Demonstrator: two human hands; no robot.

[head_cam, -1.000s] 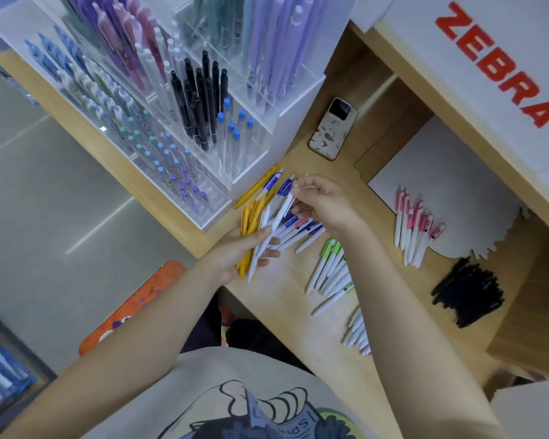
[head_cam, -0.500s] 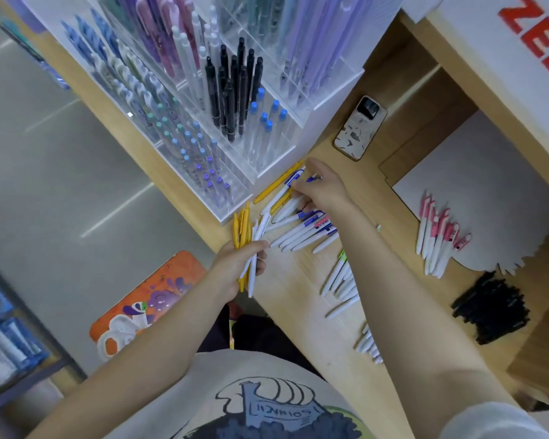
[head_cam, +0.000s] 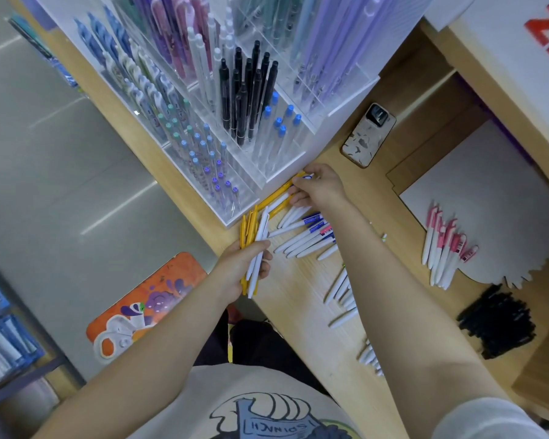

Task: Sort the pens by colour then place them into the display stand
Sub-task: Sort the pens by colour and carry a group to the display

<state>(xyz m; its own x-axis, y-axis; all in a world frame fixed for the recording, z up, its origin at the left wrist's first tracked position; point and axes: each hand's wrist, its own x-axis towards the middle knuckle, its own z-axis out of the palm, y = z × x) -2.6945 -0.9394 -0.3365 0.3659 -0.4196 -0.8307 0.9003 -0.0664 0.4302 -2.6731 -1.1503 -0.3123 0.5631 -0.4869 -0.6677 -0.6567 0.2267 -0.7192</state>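
My left hand (head_cam: 242, 270) grips a bundle of yellow and white pens (head_cam: 253, 245) at the counter's front edge. My right hand (head_cam: 318, 189) pinches the top of a white pen with a blue clip (head_cam: 307, 177), close against the base of the clear display stand (head_cam: 222, 99). Under that hand lie a yellow pen (head_cam: 274, 195) and a loose pile of white pens with blue clips (head_cam: 305, 234). Green-clipped pens (head_cam: 341, 288) lie nearer me, pink-clipped pens (head_cam: 442, 245) sit on the white card at the right, and black pens (head_cam: 496, 324) are heaped beyond.
A phone (head_cam: 368, 136) lies on the wooden counter (head_cam: 301, 307) behind my right hand. A raised white box with red letters (head_cam: 520, 42) walls off the right. The stand's compartments hold black, blue-capped and pastel pens. An orange stool (head_cam: 140, 307) is below the counter edge.
The view has shifted and moved in closer. My right hand has moved from the bundle in my left hand out to the stand's base, where it now pinches a blue-clipped pen. My left hand has lowered slightly.
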